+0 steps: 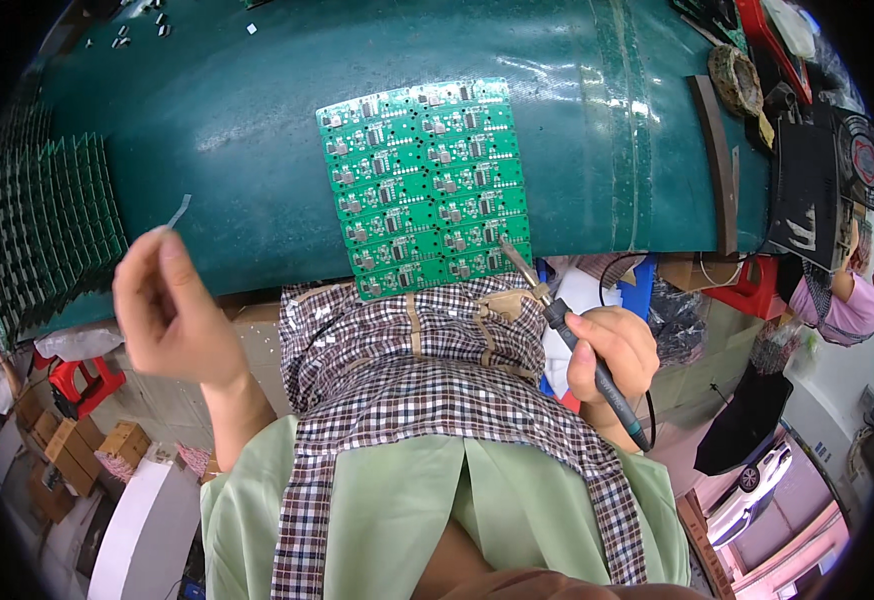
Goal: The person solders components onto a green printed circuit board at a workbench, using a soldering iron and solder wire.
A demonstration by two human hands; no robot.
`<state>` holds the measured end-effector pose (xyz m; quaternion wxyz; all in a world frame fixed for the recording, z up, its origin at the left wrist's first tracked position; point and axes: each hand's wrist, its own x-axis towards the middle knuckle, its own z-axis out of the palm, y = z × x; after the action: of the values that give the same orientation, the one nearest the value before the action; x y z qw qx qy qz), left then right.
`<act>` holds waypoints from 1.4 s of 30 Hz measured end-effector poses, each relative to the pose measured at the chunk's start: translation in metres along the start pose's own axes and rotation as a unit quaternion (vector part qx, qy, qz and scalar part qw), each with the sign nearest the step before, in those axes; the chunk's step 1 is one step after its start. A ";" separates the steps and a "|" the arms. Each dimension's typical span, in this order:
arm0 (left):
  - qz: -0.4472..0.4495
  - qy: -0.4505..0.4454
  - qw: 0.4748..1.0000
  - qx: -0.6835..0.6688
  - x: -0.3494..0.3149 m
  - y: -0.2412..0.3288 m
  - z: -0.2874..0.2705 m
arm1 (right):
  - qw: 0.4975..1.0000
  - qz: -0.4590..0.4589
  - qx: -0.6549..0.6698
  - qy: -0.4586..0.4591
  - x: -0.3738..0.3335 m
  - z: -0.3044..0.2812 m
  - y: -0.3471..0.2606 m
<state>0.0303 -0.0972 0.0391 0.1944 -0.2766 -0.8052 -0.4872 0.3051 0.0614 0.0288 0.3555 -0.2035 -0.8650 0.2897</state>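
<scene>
Left of the green circuit-board panel (409, 190) stand rows of boards (57, 215); nearer it, the left hand (179, 315) pinches a thin pale strip (181, 209). The panel, on the tabletop (237, 150), carries components and seems mid-work; which joints remain is unclear. Rightward, the right hand (617, 350) grips a soldering iron (617, 400), tip at the panel.

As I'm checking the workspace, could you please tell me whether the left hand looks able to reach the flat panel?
Probably yes: only mat shows between the left hand and the panel, and the iron points in from the right. That hand pinches a strip, though.
</scene>
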 end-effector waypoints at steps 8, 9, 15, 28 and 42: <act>0.306 0.272 0.912 0.031 0.127 -0.003 -0.055 | 0.964 -0.030 -0.205 0.168 0.063 -0.049 0.050; 0.300 0.285 0.910 0.016 0.120 0.002 -0.043 | 0.955 0.001 -0.227 0.189 0.080 -0.047 0.068; 0.005 -0.139 0.990 0.001 0.037 0.042 0.022 | 0.881 0.014 -0.458 0.114 0.099 -0.070 0.166; -0.021 -0.266 0.964 -0.002 -0.007 0.024 0.065 | 0.998 0.011 0.062 0.023 0.079 0.065 -0.007; 0.020 -0.252 0.967 -0.010 -0.009 0.022 0.073 | 0.997 0.029 0.071 -0.010 0.080 0.071 -0.011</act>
<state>0.0482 -0.0262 0.0162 -0.0084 -0.4085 -0.8175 -0.4059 0.1987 0.0728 0.0344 0.3513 -0.1999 -0.8396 0.3629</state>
